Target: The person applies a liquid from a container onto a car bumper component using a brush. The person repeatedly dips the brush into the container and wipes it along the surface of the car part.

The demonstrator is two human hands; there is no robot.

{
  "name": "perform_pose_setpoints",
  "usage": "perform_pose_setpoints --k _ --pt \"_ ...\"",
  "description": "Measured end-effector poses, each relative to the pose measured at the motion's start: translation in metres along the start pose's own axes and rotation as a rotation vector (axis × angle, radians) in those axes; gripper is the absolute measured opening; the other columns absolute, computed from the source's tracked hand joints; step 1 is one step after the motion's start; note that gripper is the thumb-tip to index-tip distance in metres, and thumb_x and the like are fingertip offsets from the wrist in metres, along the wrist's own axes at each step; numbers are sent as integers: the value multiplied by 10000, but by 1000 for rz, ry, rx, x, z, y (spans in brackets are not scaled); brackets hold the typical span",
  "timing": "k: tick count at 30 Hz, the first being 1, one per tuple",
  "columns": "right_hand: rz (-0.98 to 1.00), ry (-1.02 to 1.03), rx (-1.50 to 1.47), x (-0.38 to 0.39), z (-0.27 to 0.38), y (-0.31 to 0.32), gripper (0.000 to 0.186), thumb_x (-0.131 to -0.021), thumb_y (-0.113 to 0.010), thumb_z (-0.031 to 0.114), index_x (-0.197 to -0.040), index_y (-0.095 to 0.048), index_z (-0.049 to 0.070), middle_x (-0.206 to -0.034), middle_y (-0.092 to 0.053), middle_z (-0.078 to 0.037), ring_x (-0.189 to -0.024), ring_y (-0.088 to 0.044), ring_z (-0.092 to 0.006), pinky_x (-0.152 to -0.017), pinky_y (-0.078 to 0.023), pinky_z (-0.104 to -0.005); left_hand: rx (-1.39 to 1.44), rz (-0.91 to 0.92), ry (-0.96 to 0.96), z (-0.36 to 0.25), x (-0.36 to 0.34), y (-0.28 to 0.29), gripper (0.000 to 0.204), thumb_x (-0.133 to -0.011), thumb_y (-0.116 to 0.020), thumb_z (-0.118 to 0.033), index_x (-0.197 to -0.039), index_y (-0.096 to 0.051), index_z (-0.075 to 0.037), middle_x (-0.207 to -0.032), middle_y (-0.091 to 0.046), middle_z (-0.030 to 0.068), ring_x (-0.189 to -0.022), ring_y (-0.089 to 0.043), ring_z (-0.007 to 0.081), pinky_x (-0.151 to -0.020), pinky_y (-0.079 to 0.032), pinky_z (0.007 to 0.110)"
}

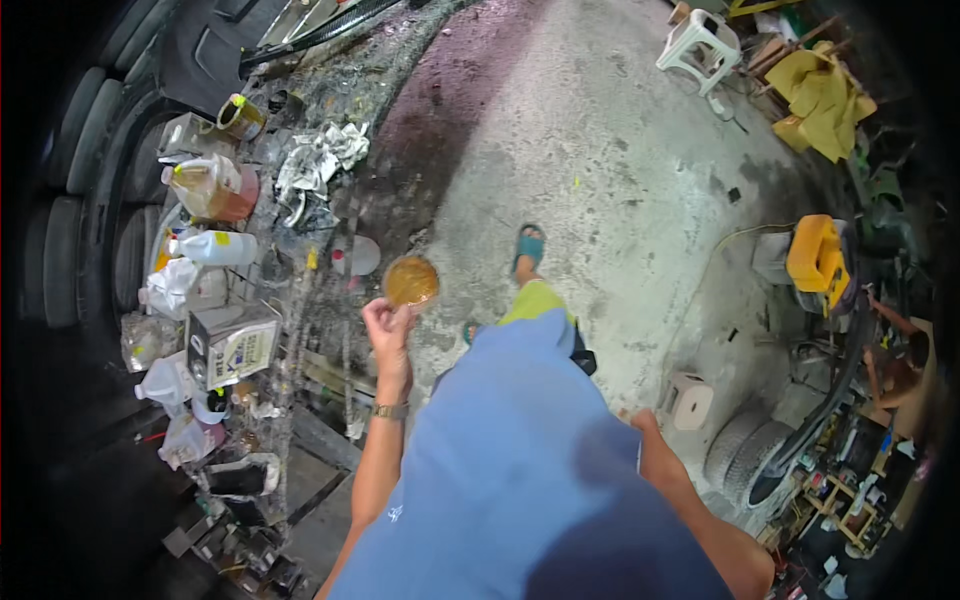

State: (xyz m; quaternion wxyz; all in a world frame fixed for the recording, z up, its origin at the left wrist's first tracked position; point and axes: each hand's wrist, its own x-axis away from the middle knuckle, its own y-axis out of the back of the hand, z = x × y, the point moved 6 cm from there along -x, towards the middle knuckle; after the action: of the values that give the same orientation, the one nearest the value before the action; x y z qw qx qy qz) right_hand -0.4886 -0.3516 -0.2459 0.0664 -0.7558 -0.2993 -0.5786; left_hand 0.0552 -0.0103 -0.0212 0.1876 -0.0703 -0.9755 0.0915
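My left hand (390, 335) grips the near edge of a small round container (412, 280) of glossy amber-brown material, held out beside the cluttered workbench. A watch is on that wrist. My right hand (637, 423) hangs beside my blue shirt, partly hidden by it, near a beige plastic stool (688, 402); its fingers are too unclear to read. My sandalled foot (528, 250) is on the concrete floor below.
The worn bench (310, 260) on my left carries jugs (215, 247), cans (242, 120) and crumpled paper (315, 160), with tyres (65, 260) beyond. Rightward are a white stool (700, 55), yellow machine (815, 260), tyres (740, 455) and another person (895, 370).
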Motion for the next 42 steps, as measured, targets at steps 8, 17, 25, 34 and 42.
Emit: perform_pose_setpoints --k 8,17,25,34,42 --pt "-894 693 -1097 39 97 301 191 -934 -572 182 -842 -633 26 -590 -476 42 -492 -412 -76 -452 -344 -247 -21 244 -32 -17 -135 -164 534 -823 -772 -134 -1178 -374 -94 -1142 -420 39 -1094 -512 156 -892 -471 285" --pt "-987 1575 -1031 358 260 586 166 -938 -603 121 -1059 -615 9 -774 -599 -49 -631 -537 -125 -577 -454 -277 -66 278 -116 -47 -225 -319 612 -768 -828 -190 -1188 -391 -107 -1141 -425 39 -1072 -499 145 -900 -484 287" --pt "-1186 1583 -164 363 360 680 125 -838 -666 37 -960 -641 27 -857 -639 -129 -759 -631 -315 -652 -512 -378 -55 316 -133 -55 -290 -422 698 -727 -856 -139 -1199 -345 -90 -1225 -421 88 -1172 -485 194 -979 -488 376" --pt "-1211 1459 -410 315 393 832 96 -896 -608 41 -986 -630 15 -871 -632 -150 -770 -632 -339 -657 -505 -387 -150 375 -55 -52 -422 -528 740 -695 -884 -215 -1203 -366 -70 -1257 -427 101 -1161 -484 182 -963 -487 363" --pt "-1191 1352 -506 306 434 981 100 -899 -606 47 -992 -628 18 -877 -620 -153 -775 -625 -353 -675 -501 -410 -86 566 21 -85 -547 -636 864 -719 -864 -199 -1354 -289 -83 -1355 -356 135 -1297 -415 252 -1023 -455 383"
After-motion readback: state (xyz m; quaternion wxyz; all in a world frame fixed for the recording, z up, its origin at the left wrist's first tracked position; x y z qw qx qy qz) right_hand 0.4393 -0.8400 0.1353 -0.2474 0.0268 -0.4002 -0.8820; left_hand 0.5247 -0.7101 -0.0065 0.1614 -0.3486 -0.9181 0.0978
